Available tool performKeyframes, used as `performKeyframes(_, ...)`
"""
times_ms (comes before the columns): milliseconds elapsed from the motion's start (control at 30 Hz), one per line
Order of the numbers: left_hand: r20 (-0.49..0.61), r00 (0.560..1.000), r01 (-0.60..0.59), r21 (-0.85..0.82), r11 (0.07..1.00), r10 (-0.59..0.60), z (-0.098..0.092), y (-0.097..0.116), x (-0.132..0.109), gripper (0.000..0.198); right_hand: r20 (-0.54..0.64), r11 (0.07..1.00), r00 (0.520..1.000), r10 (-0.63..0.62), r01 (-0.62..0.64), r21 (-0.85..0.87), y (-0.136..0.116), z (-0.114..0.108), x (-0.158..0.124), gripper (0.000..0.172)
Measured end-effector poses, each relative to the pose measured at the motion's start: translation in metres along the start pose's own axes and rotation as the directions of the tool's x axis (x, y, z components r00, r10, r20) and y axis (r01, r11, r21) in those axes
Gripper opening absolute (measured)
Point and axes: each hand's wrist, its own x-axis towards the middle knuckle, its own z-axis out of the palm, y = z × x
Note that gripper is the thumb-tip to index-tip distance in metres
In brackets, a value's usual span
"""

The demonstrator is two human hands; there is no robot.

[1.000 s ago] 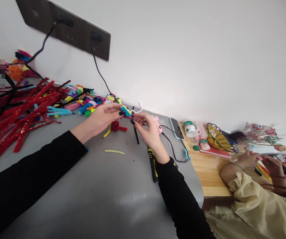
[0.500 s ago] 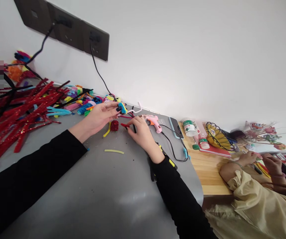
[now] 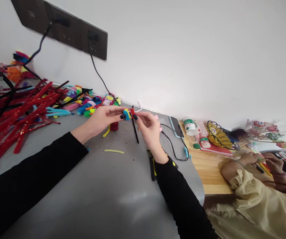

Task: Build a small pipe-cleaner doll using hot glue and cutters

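Note:
Between its thumb and fingers, my left hand pinches a small blue and yellow pipe-cleaner piece. My right hand is closed on a short red pipe-cleaner piece, held against the right side of the blue and yellow one. A pale pipe-cleaner stem sticks up just beyond the fingers. Below the hands lie a dark red tinsel piece, a yellow strip and a black pipe cleaner. The pink glue gun is mostly hidden behind my right hand.
Red tinsel stems heap on the left, with colourful pipe-cleaner bundles along the wall. A pale yellow strip and black-yellow pliers lie on the grey table. To the right are a phone, bottles and a co-worker's arm.
My right hand has lifted up and left, bringing the red piece against the blue and yellow one. The black pipe cleaner on the table is now uncovered; the glue gun is more hidden.

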Motion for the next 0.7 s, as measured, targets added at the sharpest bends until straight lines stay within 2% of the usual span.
performKeyframes(200, 0.022, 1.000, -0.015, -0.001, 1.000, 0.015, -0.0013, -0.0046, 0.0024, 0.063, 0.020, 0.990, 0.996, -0.089, 0.091, -0.107, -0.0030, 0.0010, -0.0030, 0.008)
performKeyframes(400, 0.020, 0.999, -0.032, 0.028, 0.999, 0.031, -0.0019, -0.0046, 0.0016, 0.068, 0.013, 0.984, 0.991, -0.136, 0.137, -0.116, -0.0037, 0.0011, -0.0023, 0.008)
performKeyframes(700, 0.021, 0.999, -0.047, 0.034, 0.998, 0.046, 0.0004, -0.0008, 0.0000, 0.064, -0.002, 0.956, 0.976, -0.218, 0.213, -0.199, -0.0014, 0.0021, -0.0028, 0.007)
